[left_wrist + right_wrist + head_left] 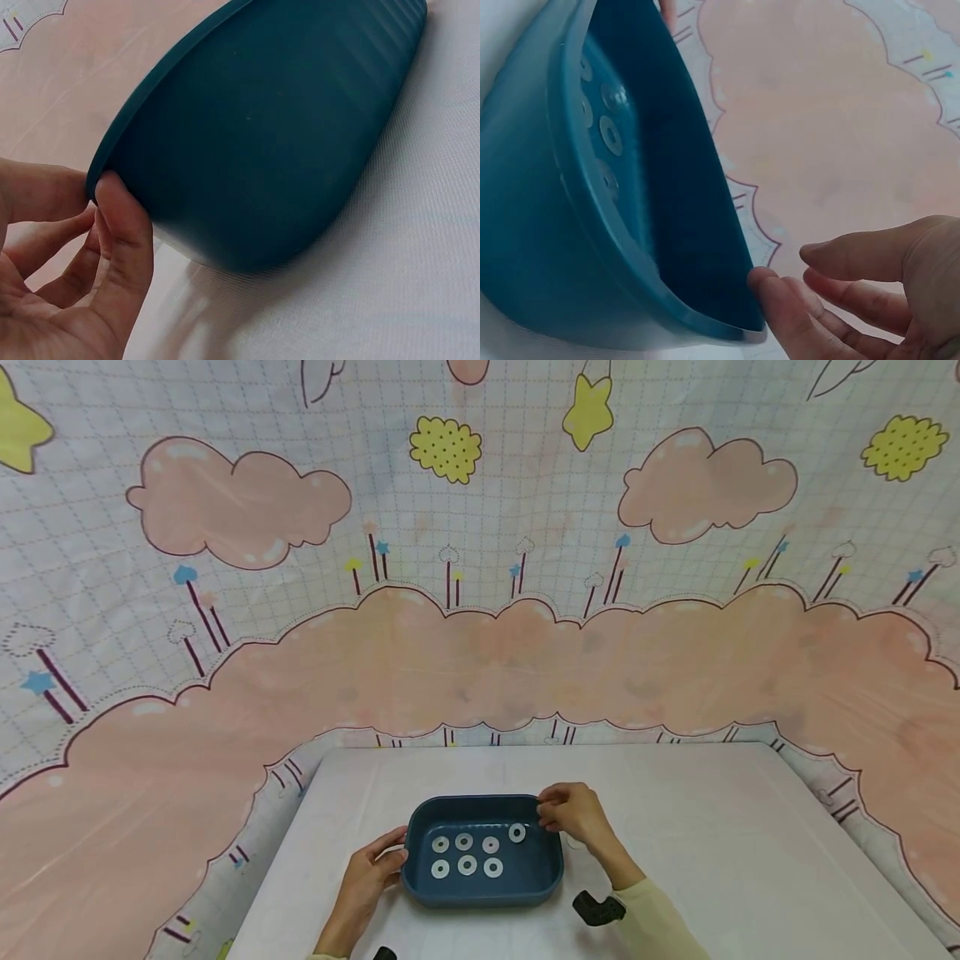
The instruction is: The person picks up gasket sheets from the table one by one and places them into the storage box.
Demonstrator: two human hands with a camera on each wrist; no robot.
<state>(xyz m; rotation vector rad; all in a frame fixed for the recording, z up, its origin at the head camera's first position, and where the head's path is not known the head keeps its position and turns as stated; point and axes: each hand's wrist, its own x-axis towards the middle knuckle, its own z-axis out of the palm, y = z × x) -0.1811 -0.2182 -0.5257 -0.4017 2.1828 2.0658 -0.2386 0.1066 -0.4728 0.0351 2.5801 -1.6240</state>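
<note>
A dark blue rectangular basin [517, 893] with rounded corners stands on the table. On its floor lie several flat white rings [467, 865], in two rows. At its left end my left hand [365, 877] pinches the rim between thumb [124, 232] and fingers, as the left wrist view shows. My right hand [573, 814] is at the far right corner. In the right wrist view one fingertip [763, 279] touches the rim there, while the other fingers stand apart from it and grip nothing.
A white cloth covers the table [705, 827] under the basin. Behind it hangs a backdrop [480, 668] printed with clouds and stars. A black device [597, 909] sits at my right wrist, beside a pale yellow sleeve [656, 918].
</note>
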